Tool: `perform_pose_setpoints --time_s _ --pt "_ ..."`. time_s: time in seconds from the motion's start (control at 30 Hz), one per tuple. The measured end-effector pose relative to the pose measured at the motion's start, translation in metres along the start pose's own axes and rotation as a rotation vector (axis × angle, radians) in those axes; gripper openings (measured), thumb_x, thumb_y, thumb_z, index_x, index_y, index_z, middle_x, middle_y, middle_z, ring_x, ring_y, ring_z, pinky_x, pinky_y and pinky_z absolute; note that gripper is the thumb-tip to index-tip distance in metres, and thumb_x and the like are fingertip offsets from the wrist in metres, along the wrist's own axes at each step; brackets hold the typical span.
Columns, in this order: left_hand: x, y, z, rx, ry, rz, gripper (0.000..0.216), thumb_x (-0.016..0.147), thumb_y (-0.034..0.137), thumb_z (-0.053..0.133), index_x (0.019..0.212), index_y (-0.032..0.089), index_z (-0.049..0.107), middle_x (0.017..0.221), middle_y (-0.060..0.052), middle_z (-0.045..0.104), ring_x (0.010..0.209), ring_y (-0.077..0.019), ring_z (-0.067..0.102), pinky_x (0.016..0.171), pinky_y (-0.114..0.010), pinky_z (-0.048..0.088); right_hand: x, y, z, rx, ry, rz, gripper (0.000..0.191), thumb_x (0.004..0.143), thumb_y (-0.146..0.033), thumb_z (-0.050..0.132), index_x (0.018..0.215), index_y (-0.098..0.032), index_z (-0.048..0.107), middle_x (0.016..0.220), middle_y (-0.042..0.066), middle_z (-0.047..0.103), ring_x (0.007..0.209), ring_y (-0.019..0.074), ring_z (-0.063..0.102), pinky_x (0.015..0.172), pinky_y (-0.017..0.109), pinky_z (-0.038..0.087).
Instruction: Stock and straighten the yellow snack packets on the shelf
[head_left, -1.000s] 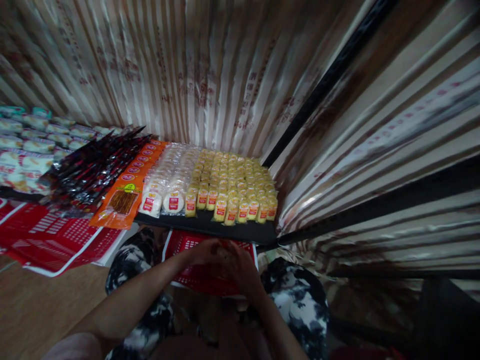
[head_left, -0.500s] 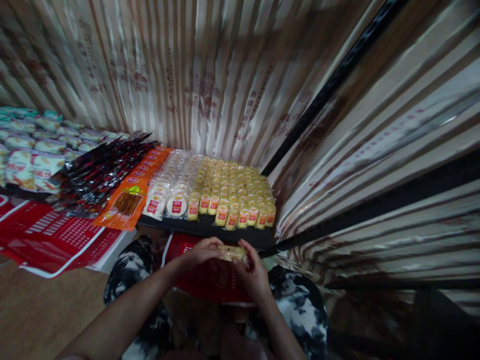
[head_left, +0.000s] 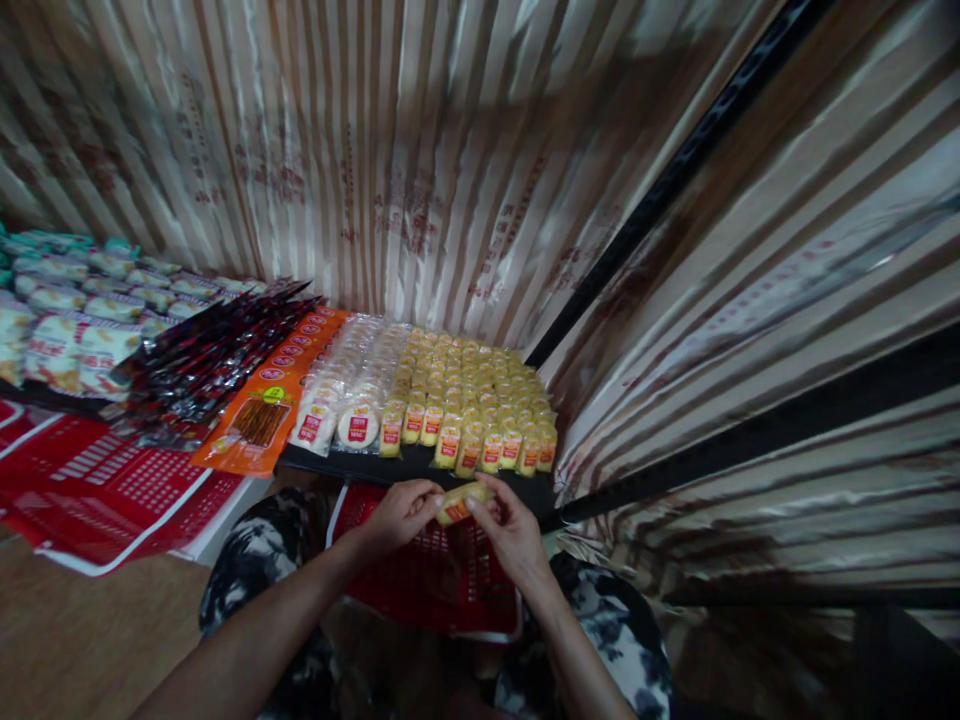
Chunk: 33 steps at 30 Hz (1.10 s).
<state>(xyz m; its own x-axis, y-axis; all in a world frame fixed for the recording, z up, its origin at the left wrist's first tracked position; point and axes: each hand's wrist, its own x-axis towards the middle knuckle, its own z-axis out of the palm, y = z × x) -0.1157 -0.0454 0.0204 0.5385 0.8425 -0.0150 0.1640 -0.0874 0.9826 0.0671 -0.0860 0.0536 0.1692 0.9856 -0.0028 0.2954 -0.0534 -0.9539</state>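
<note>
My left hand (head_left: 401, 512) and my right hand (head_left: 508, 522) meet over a red plastic basket (head_left: 427, 580) between my knees. Both pinch one small yellow snack packet (head_left: 459, 501) with a red label, the left at its left end, the right at its right end. Just beyond the hands lies a black shelf (head_left: 420, 464) edge. On it stand rows of the same yellow packets (head_left: 472, 400), filling the right part up to the corner.
Left of the yellow rows lie clear packs of round white cakes (head_left: 349, 385), orange packets (head_left: 266, 410), dark red-black packets (head_left: 202, 350) and pale green-white bags (head_left: 67, 310). Red baskets (head_left: 97, 490) sit at lower left. Striped plastic curtains (head_left: 420, 160) wall the shelf behind and on the right.
My hands rose from low in the basket toward the shelf edge, and the yellow packet has come into view between my fingers. The view has tilted slightly.
</note>
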Motion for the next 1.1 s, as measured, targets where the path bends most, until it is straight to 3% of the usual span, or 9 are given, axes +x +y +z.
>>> perform_pose_setpoints --time_s 0.17,0.27,0.37,0.53,0.77,0.93,1.1 --pt "0.0 -0.006 -0.006 0.406 0.238 0.298 0.032 0.084 0.029 0.047 0.111 0.014 0.055 0.096 -0.007 0.059 0.07 -0.0122 0.056 0.068 -0.025 0.049 0.016 -0.012 0.015 -0.333 0.015 -0.177 0.04 0.075 -0.045 0.059 0.104 -0.018 0.063 0.07 0.0 0.06 0.055 0.0114 0.05 0.058 0.024 0.045" --pt "0.004 -0.011 -0.007 0.551 0.437 0.378 0.029 0.087 0.024 0.043 0.113 0.015 0.053 0.105 -0.011 0.057 0.097 -0.0183 0.057 0.085 -0.03 0.048 0.032 -0.023 0.029 -0.502 0.023 -0.304 0.037 0.079 -0.046 0.056 0.104 -0.019 0.063 0.083 0.004 0.063 0.058 0.0121 0.052 0.064 0.026 0.046" --pt "0.009 -0.013 -0.009 0.65 0.557 0.398 0.026 0.089 0.022 0.04 0.112 0.016 0.052 0.104 -0.011 0.057 0.1 -0.0184 0.057 0.085 -0.03 0.05 0.049 -0.034 0.042 -0.611 0.031 -0.38 0.039 0.083 -0.047 0.051 0.107 -0.018 0.062 0.087 0.006 0.064 0.062 0.0135 0.055 0.065 0.027 0.046" --pt "0.016 -0.017 -0.018 0.787 0.555 0.433 0.03 0.088 0.016 0.038 0.113 0.018 0.054 0.105 -0.01 0.057 0.1 -0.0177 0.057 0.085 -0.028 0.051 0.073 -0.049 0.057 -0.838 0.03 -0.498 0.036 0.087 -0.045 0.047 0.107 -0.021 0.064 0.095 0.007 0.066 0.088 0.021 0.056 0.079 0.032 0.044" --pt "0.023 -0.022 -0.018 0.842 0.489 0.394 0.034 0.087 0.013 0.037 0.114 0.018 0.057 0.115 -0.012 0.055 0.094 -0.0163 0.06 0.082 -0.028 0.052 0.094 -0.046 0.056 -0.947 0.021 -0.586 0.03 0.086 -0.042 0.049 0.098 -0.021 0.068 0.098 0.008 0.064 0.097 0.0236 0.05 0.087 0.037 0.04" --pt "0.026 -0.021 -0.013 0.824 0.495 0.27 0.038 0.085 0.011 0.037 0.118 0.019 0.053 0.125 -0.012 0.05 0.092 -0.0158 0.059 0.076 -0.027 0.054 0.105 -0.041 0.054 -0.991 -0.039 -0.589 0.031 0.085 -0.04 0.051 0.095 -0.017 0.068 0.099 0.01 0.062 0.107 0.0267 0.045 0.091 0.038 0.039" --pt "0.032 -0.026 -0.009 0.778 0.473 0.277 0.038 0.087 0.012 0.035 0.121 0.018 0.049 0.126 -0.012 0.047 0.095 -0.016 0.058 0.084 -0.029 0.052 0.105 -0.04 0.057 -0.961 -0.03 -0.58 0.034 0.086 -0.042 0.048 0.102 -0.017 0.065 0.1 0.013 0.061 0.104 0.0267 0.048 0.09 0.043 0.039"
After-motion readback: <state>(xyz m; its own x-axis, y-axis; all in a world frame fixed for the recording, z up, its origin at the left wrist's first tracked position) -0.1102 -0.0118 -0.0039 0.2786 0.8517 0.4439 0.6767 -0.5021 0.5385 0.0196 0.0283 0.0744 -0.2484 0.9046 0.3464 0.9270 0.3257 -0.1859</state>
